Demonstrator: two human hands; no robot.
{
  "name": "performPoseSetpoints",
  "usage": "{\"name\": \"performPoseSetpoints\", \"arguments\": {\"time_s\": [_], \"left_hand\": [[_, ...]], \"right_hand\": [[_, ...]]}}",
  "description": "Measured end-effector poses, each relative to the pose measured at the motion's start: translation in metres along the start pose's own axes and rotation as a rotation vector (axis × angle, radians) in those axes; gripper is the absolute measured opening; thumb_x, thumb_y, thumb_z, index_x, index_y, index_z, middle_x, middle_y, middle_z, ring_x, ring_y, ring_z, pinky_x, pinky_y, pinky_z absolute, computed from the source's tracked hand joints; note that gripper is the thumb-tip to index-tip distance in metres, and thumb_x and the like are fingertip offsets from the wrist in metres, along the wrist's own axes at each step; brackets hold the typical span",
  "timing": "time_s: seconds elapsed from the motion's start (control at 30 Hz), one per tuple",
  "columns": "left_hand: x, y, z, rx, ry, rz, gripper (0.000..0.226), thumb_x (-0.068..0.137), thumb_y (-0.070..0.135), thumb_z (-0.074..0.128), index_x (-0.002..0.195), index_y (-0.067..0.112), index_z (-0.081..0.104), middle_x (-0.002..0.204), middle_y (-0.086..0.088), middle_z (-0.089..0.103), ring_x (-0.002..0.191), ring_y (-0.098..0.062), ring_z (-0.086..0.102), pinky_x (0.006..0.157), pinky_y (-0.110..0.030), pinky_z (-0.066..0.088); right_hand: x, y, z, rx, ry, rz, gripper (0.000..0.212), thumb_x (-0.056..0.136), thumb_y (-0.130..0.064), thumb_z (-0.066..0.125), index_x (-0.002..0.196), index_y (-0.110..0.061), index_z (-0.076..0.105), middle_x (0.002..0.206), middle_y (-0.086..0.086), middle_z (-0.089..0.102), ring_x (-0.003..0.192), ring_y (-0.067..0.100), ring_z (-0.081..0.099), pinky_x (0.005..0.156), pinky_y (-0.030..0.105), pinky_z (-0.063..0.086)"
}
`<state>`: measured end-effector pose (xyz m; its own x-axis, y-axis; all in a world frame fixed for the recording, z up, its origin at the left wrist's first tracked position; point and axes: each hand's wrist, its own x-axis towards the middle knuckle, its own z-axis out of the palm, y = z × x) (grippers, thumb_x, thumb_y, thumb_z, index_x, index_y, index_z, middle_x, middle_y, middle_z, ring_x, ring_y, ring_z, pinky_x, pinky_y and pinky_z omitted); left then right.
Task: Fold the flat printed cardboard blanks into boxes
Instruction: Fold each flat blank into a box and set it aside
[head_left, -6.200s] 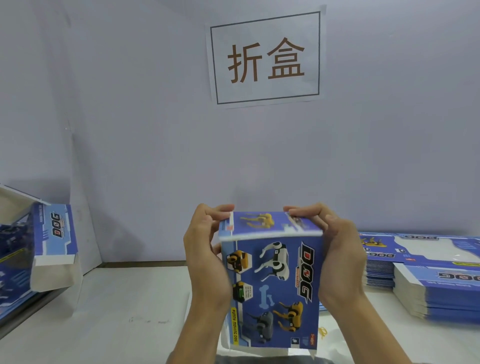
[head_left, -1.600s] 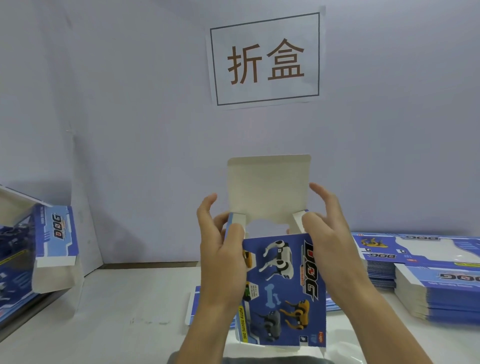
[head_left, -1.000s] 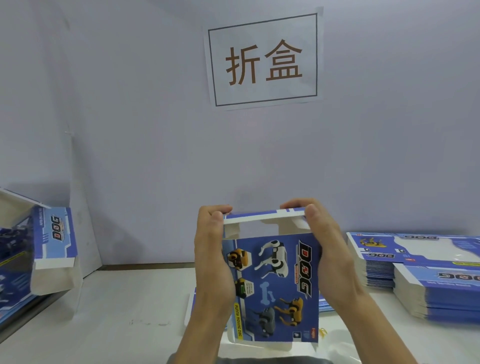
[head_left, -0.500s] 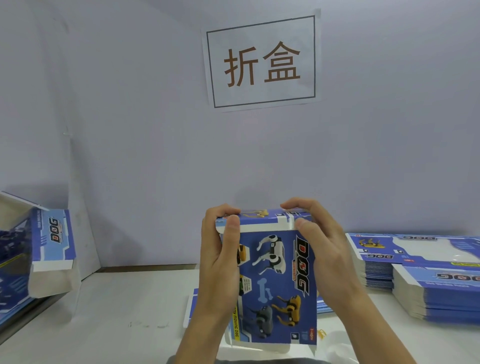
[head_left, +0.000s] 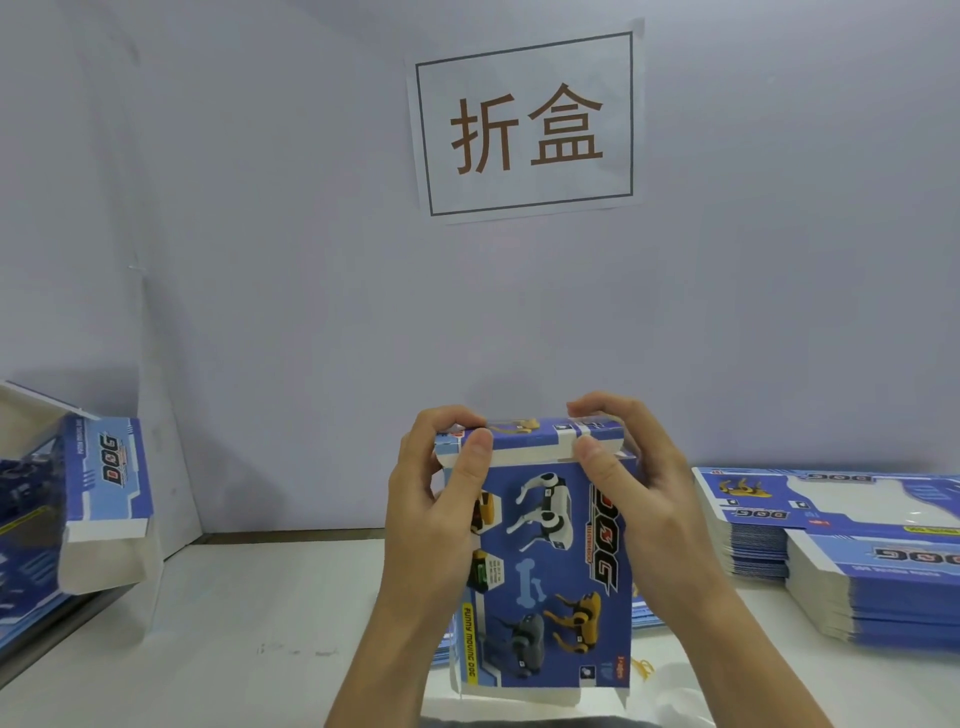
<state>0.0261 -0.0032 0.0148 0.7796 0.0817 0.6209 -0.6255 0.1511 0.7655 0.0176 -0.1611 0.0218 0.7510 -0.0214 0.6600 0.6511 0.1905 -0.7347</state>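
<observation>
While both forearms reach up from the bottom edge, the blue printed box (head_left: 550, 566) stands upright between them above the white table (head_left: 234, 623), its front panel with robot dogs and the word DOG facing the camera. At its foot a pale bottom flap hangs unclosed below the printed face. The left hand (head_left: 431, 525) clasps the box's left side, thumb pressed flat on the top left corner and fingers curled over the upper edge. The right hand (head_left: 644, 509) clasps the right side in the same way, thumb on the front of the folded-down top flap and fingers hooked over the top. That top flap is bent forward across the opening, though its white edge is not tucked fully in. Under and behind the box a few flat sheets lie on the table. To the right, stacks of flat blanks (head_left: 841, 556) sit in two overlapping piles. At far left a folded box (head_left: 104, 493) leans with an open flap. On the wall behind, a paper sign (head_left: 527, 124) bears two brown characters.
</observation>
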Motion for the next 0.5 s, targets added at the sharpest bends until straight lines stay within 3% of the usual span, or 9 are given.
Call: {"name": "performPoseSetpoints", "arguments": {"time_s": [0.17,0.33,0.5], "left_hand": [[0.001,0.002,-0.007,-0.016,-0.033,-0.029,0.022,0.081,0.043,0.065,0.097,0.028,0.066,0.119,-0.021,0.061,0.107,-0.039,0.067,0.079,-0.061,0.057],[0.003,0.005,-0.011,-0.048,-0.076,-0.049,0.022,0.075,0.042,0.077,0.089,0.027,0.072,0.121,-0.003,0.061,0.111,-0.039,0.066,0.078,-0.057,0.059],[0.002,0.006,-0.007,-0.107,-0.065,-0.073,0.014,0.076,0.038,0.076,0.083,0.026,0.075,0.116,0.006,0.062,0.113,-0.037,0.065,0.079,-0.053,0.06]], "right_hand": [[0.0,0.003,-0.004,0.048,-0.042,0.039,0.016,0.085,-0.032,0.065,0.099,-0.024,0.063,0.098,-0.014,0.074,0.084,0.025,0.076,0.054,0.028,0.058],[0.002,0.009,-0.012,0.147,-0.029,0.106,0.013,0.078,-0.023,0.067,0.091,-0.019,0.068,0.121,-0.007,0.066,0.09,0.031,0.074,0.059,0.032,0.059],[0.004,0.012,-0.016,0.23,-0.01,0.16,0.009,0.073,-0.015,0.066,0.082,-0.016,0.069,0.125,-0.002,0.064,0.092,0.031,0.074,0.059,0.033,0.059]]}}
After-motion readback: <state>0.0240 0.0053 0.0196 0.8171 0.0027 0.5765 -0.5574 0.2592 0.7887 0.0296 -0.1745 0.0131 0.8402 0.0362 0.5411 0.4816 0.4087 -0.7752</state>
